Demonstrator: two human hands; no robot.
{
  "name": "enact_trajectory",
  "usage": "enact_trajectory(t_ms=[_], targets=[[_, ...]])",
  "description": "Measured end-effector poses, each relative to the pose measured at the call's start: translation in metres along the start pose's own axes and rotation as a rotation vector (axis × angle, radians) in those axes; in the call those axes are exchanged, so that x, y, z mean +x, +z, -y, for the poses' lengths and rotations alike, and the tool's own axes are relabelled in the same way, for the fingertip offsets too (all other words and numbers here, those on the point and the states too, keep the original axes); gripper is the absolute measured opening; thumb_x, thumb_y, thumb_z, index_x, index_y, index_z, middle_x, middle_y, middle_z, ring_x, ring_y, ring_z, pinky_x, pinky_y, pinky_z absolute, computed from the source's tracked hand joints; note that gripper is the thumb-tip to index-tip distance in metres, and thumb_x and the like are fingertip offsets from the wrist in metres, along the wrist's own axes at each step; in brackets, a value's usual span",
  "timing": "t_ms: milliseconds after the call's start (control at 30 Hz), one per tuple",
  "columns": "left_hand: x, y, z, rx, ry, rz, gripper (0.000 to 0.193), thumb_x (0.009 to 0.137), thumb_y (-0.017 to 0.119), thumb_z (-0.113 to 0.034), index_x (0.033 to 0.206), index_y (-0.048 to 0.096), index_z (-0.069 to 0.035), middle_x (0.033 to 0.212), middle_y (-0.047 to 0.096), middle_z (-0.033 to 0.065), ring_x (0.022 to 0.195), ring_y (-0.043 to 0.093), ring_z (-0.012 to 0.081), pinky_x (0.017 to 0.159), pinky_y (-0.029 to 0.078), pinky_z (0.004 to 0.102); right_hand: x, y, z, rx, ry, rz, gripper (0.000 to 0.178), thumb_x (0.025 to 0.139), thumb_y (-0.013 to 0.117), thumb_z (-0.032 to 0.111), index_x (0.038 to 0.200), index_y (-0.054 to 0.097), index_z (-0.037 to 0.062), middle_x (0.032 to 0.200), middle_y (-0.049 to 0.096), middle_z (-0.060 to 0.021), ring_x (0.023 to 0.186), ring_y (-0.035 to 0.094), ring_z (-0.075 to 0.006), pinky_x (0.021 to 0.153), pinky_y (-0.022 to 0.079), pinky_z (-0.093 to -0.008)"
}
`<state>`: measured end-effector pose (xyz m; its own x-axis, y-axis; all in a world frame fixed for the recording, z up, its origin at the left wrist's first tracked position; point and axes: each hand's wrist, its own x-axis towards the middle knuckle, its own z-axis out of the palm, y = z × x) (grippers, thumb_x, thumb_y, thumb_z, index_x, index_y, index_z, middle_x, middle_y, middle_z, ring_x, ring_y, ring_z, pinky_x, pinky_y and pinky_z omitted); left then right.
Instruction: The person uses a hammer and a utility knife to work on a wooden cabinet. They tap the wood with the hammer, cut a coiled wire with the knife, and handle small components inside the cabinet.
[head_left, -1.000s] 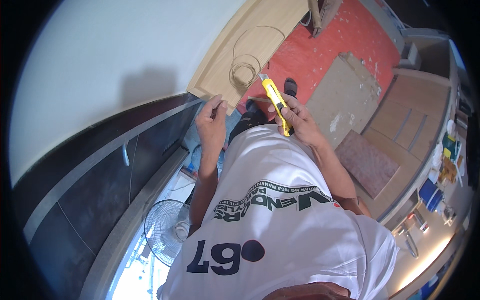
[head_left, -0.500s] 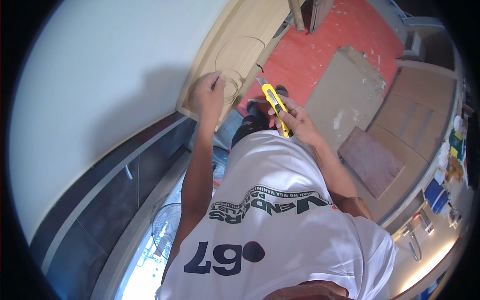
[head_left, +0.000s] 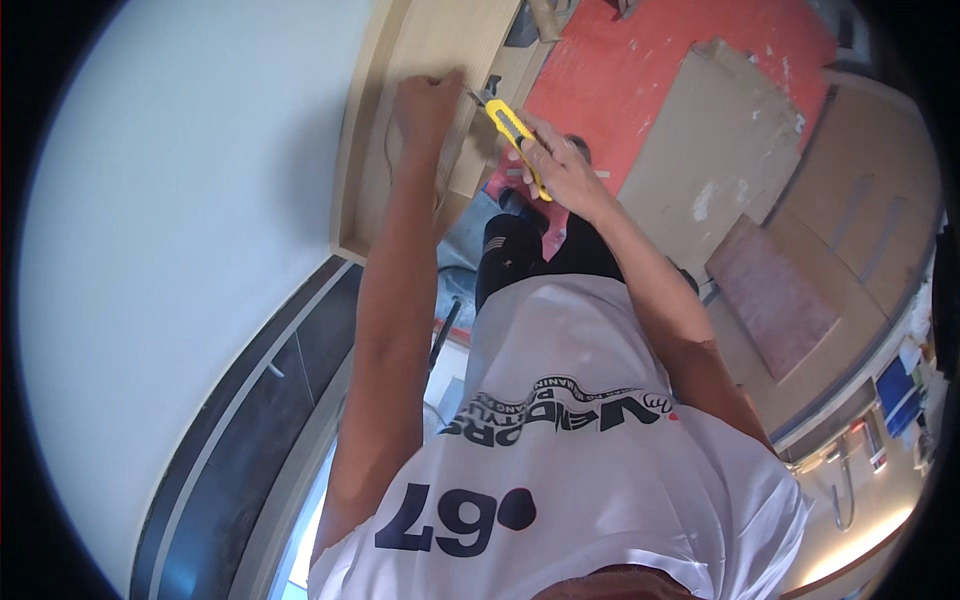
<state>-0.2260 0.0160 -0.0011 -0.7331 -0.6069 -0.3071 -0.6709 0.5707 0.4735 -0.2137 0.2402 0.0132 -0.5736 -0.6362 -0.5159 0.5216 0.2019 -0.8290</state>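
Observation:
My right hand point(head_left: 565, 172) grips a yellow utility knife point(head_left: 513, 125) with its grey blade out. The blade points up and left, its tip close to the fingertips of my left hand point(head_left: 430, 105). Those fingers are pinched together over a pale wooden panel with a raised edge point(head_left: 352, 190); what they hold is too small to make out. Thin, curved loops of a cord or strip point(head_left: 389, 150) show on the panel beside my left forearm, which covers part of them.
On the left rises a pale wall point(head_left: 200, 180), with dark cabinet fronts point(head_left: 235, 450) below. Red sheeting point(head_left: 640, 90) and a brown board point(head_left: 700, 130) cover the floor ahead. A reddish-brown slab point(head_left: 772, 295) lies at the right, near shelving with tools and a blue item point(head_left: 900, 395).
Both hands have moved up and away from my body. The knife is now closer to my left fingertips, and my left hand has moved past the loops. The view has shifted slightly.

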Motion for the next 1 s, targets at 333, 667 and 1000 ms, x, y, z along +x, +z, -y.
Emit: enact_trajectory(t_ms=[333, 667, 1000], targets=[[0.000, 0.002, 0.018, -0.420, -0.039, 0.030, 0.027, 0.079, 0.073, -0.024, 0.075, 0.073, 0.003, 0.063, 0.067, 0.0168, 0.056, 0.066, 0.0258, 0.059, 0.050, 0.0404, 0.019, 0.026, -0.027, -0.172, -0.271, -0.268, 0.044, 0.104, 0.050, 0.018, 0.147, 0.046, 0.0112, 0.084, 0.063, -0.0061, 0.056, 0.056, -0.0095, 0.052, 0.049, -0.0257], [-0.001, -0.005, 0.034, -0.238, 0.195, -0.024, 0.028, 0.081, 0.075, -0.024, 0.076, 0.072, 0.004, 0.064, 0.068, 0.0165, 0.057, 0.066, 0.0255, 0.058, 0.049, 0.0371, 0.016, 0.030, -0.030, -0.336, -0.238, -0.324, 0.043, 0.099, 0.055, 0.011, 0.142, 0.053, 0.0090, 0.092, 0.064, -0.0101, 0.069, 0.056, -0.0162, 0.066, 0.048, -0.0290], [0.001, -0.007, 0.039, -0.563, 0.064, 0.137, 0.020, 0.085, 0.073, -0.015, 0.080, 0.072, 0.004, 0.062, 0.067, 0.0057, 0.051, 0.062, 0.0112, 0.047, 0.049, 0.0275, 0.019, 0.038, -0.033, -0.362, -0.355, -0.391, 0.044, 0.097, 0.056, 0.006, 0.142, 0.054, 0.0101, 0.087, 0.064, -0.0121, 0.077, 0.058, -0.0192, 0.073, 0.050, -0.0314]])
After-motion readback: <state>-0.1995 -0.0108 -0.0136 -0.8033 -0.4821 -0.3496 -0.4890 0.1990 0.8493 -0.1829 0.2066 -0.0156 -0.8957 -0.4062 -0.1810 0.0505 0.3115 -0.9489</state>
